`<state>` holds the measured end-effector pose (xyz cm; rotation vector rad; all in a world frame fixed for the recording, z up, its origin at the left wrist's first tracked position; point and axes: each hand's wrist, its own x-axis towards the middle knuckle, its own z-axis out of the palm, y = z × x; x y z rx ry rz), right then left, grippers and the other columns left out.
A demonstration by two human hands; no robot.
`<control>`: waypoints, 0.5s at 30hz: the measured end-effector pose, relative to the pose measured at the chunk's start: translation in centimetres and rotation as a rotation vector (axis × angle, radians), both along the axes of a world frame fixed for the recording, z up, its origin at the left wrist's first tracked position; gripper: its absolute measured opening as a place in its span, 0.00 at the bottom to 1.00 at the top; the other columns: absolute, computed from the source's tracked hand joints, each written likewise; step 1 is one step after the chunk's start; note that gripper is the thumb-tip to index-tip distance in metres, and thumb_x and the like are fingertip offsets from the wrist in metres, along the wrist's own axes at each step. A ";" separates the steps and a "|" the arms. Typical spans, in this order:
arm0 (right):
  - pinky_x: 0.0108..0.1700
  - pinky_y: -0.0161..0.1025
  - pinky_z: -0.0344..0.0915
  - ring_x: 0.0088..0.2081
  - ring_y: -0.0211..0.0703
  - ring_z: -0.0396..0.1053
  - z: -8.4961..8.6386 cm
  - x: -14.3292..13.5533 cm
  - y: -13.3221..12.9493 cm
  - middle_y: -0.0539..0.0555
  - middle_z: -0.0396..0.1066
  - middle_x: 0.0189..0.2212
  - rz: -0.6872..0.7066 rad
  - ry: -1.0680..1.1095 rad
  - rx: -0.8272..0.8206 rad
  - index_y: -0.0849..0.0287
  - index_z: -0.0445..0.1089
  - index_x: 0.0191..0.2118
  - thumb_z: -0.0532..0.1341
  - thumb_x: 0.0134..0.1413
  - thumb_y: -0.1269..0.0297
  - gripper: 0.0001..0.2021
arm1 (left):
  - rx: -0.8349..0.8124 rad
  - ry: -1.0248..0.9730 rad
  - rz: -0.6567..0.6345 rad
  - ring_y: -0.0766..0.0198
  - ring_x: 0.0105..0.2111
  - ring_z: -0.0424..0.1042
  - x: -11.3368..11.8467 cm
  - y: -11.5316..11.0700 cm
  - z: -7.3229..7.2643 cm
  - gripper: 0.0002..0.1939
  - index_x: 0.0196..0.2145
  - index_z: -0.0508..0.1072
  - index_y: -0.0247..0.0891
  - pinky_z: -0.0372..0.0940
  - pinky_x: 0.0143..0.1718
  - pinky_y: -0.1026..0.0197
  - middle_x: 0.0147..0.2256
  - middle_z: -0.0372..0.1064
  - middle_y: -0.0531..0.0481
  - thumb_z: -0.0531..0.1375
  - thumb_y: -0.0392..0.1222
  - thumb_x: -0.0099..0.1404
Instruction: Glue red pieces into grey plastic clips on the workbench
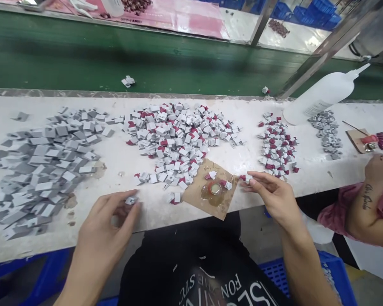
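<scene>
My left hand (104,225) pinches a small grey plastic part (131,199) between thumb and fingertips, just above the white table. In my right hand (277,202), thumb and fingers close on a small dark-red and white plastic part (243,177). That hand is at the right edge of a brown cardboard square (194,194), which is wet and stained around a small round cap (215,189). A few red-and-white parts (226,184) lie on the cardboard. Another such part (175,198) rests to its left.
Grey blocks (41,161) are heaped at left, red-and-white parts (175,136) in the middle, with a smaller pile (277,144) at right. A white squeeze bottle (322,95) leans beyond it. A green conveyor belt (178,68) runs behind. At right is a co-worker's arm (367,208).
</scene>
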<state>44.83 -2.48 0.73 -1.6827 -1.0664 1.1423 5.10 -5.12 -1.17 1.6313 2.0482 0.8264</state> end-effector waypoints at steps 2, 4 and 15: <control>0.47 0.56 0.90 0.37 0.57 0.89 0.0 -1.0 -0.3 0.58 0.89 0.37 0.006 0.090 0.024 0.54 0.88 0.50 0.82 0.58 0.40 0.25 | -0.024 -0.015 -0.006 0.51 0.33 0.78 -0.3 -0.1 0.1 0.15 0.49 0.85 0.56 0.72 0.28 0.54 0.39 0.77 0.50 0.65 0.57 0.67; 0.45 0.53 0.90 0.36 0.55 0.89 0.0 -1.9 -0.6 0.57 0.89 0.36 0.003 0.161 0.042 0.53 0.89 0.49 0.81 0.60 0.42 0.21 | -0.042 -0.024 -0.003 0.50 0.34 0.79 -0.4 -0.3 0.3 0.15 0.48 0.85 0.56 0.71 0.27 0.55 0.39 0.78 0.50 0.65 0.57 0.67; 0.47 0.45 0.86 0.43 0.48 0.85 -0.3 -5.1 -2.5 0.54 0.85 0.43 0.067 0.100 0.218 0.47 0.90 0.50 0.76 0.70 0.58 0.07 | -0.012 -0.273 0.225 0.49 0.36 0.84 2.3 -1.6 1.0 0.15 0.44 0.88 0.55 0.78 0.32 0.54 0.38 0.85 0.51 0.76 0.60 0.62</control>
